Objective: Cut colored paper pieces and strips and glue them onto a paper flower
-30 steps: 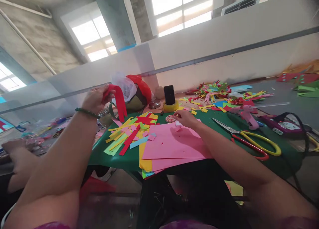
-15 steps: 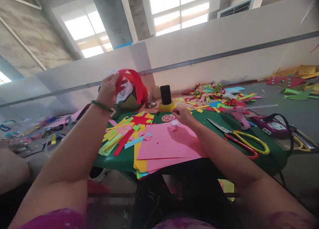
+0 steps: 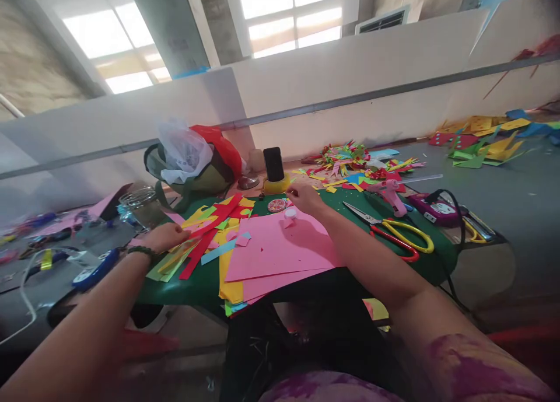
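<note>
My left hand point(image 3: 165, 237) is at the left of the paper scrap pile, its fingers closed on the end of a red paper strip point(image 3: 221, 212). The strip runs up and right across yellow, green and pink scraps point(image 3: 175, 261). Past the far edge of the pink paper sheets point(image 3: 275, 256), my right hand point(image 3: 305, 199) is closed, fingertips together; what they hold, if anything, is too small to make out. Close to it are a round patterned disc point(image 3: 277, 205) and a small white-topped round piece point(image 3: 290, 214) on the pink sheet.
Scissors point(image 3: 385, 227) lie open on the green table point(image 3: 341, 201), right of my right forearm. A pink glue gun point(image 3: 391, 195) and a purple box point(image 3: 437, 209) are beyond. A phone point(image 3: 273, 164) stands at the back, a stuffed bag point(image 3: 196, 168) left of it, a glass jar point(image 3: 142, 206) nearer.
My left hand has come down from in front of the bag to the scrap pile, bringing the red strip with it. My right hand stays by the disc. The view has shifted right.
</note>
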### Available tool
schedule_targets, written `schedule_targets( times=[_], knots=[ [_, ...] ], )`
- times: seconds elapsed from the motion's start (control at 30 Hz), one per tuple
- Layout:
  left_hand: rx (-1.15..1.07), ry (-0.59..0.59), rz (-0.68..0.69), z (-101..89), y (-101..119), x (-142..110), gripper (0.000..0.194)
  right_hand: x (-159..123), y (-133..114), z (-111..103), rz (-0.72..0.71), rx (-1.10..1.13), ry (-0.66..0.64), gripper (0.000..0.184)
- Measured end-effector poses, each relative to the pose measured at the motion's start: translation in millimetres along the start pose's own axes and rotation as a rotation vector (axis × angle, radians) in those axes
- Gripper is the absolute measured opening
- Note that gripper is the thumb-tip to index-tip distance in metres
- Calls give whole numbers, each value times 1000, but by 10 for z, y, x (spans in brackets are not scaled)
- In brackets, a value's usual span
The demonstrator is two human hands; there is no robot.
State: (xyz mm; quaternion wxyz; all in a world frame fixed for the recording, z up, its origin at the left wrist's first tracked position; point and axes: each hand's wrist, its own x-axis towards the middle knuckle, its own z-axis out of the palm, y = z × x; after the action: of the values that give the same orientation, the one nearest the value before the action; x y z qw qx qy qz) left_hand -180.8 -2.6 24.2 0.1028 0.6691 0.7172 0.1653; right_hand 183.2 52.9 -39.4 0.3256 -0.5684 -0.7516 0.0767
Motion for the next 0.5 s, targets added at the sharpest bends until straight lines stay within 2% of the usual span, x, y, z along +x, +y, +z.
schedule_targets(
  times=[0.07, 0.13, 0.17, 0.23, 0.3, 0.37, 0.5],
  knots=[
    [107, 78, 27, 63, 106, -59, 40, -12, -14, 6, 1, -22, -28, 26],
    [163, 69, 148, 220, 283, -201, 52, -38, -49, 7, -5, -47, -68, 26],
    [179, 23, 256, 334, 380, -307, 58, -58, -78, 2, -14, -60, -93, 26],
    [262, -143, 587, 608, 548, -570, 77, -112, -153, -13, -59, -78, -162, 26],
    [269, -274, 756, 886, 643, -842, 85, -183, -241, -27, -146, -84, -249, 27],
    [259, -333, 796, 1112, 659, -1053, 87, -263, -313, -26, -245, -88, -340, 27],
    [216, -232, 736, 1353, 586, -1226, 62, -451, -369, 13, -310, -157, -494, 27]
  ],
)
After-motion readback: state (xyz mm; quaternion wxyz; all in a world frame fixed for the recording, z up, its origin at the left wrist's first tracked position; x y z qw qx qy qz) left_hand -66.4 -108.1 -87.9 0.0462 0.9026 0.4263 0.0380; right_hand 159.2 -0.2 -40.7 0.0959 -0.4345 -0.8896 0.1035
